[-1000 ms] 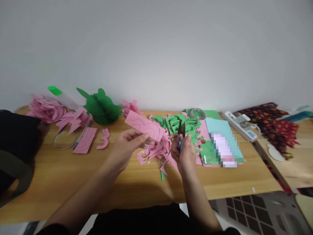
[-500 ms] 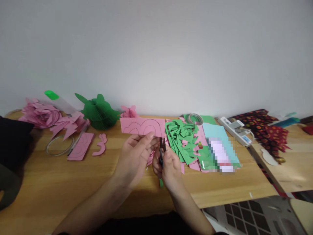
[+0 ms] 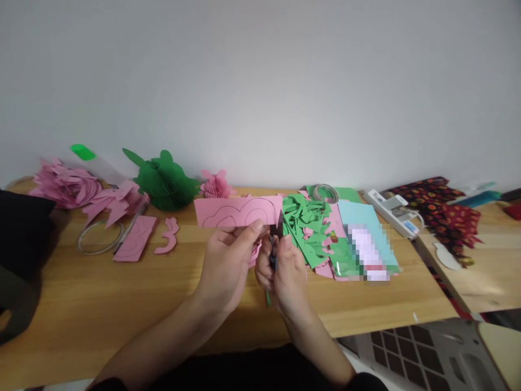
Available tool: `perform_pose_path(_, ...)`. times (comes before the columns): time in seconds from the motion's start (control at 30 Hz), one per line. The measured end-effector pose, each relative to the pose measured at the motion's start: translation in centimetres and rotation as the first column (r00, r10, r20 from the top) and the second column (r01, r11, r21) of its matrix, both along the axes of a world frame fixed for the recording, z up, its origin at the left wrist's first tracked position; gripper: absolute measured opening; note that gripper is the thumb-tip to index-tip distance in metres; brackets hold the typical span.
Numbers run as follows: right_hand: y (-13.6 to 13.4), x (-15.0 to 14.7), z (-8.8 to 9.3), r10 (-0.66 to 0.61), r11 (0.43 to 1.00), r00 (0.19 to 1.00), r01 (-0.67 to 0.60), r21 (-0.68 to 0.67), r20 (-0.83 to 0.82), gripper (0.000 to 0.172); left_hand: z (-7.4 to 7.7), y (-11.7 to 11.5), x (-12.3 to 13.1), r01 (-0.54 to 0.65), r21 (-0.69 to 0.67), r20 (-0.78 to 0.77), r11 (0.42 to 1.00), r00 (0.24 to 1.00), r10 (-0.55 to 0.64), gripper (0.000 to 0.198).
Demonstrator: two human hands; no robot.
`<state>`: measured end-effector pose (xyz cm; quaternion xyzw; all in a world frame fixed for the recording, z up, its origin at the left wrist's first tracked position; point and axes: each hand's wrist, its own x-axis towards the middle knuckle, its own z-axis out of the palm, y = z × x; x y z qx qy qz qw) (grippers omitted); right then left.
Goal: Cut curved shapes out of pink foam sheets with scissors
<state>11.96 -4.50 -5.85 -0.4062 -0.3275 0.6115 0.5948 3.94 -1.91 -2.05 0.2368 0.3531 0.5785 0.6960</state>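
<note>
My left hand (image 3: 228,260) grips the lower edge of a pink paper strip (image 3: 215,213), its thumb on the front face. Curved outlines are drawn on the strip in dark line. In my right hand (image 3: 285,269) is a pair of dark scissors (image 3: 277,231), blades pointing up at the strip's right end. A blade lies over the paper's right edge there. Behind and right of the scissors spreads a pile of green paper scraps (image 3: 305,217). On the left lie a pink paper piece with drawn curves (image 3: 134,239) and a curvy pink cutout (image 3: 169,236).
A green honeycomb paper ball (image 3: 165,182) and a smaller pink one (image 3: 215,183) stand by the wall. Pink paper pieces (image 3: 67,184) heap at far left. Tape rolls (image 3: 100,237), light-blue sheets (image 3: 366,217), a white power strip (image 3: 391,212) and dark patterned cloth (image 3: 443,209) also lie around.
The scissors have moved up and slightly right, so the blades now meet the strip's right end. The strip has tilted a little. The whole view has shifted slightly.
</note>
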Motion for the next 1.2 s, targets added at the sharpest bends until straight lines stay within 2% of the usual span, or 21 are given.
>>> perform_pose_path(0.4, -0.2, -0.1, 0.4, -0.007, 0.999, 0.998, 0.005, -0.034, -0.059, 0.054, -0.1, -0.3, 0.0, 0.022, 0.034, -0.032, 0.999, 0.999, -0.021, 0.009)
perform_pose_path(0.8, -0.2, 0.1, 0.5, 0.007, 0.999, 0.99, -0.002, 0.034, -0.14, 0.05, 0.1, -0.4, 0.1, 0.03, 0.019, 0.025, 0.999, 0.999, -0.031, 0.01)
perform_pose_path(1.2, -0.4, 0.9, 0.8, 0.042, 0.998, 0.995, -0.038, 0.047, -0.09, 0.05, 0.3, -0.4, 0.1, -0.02, -0.04, 0.081, 0.999, 0.996, 0.023, 0.014)
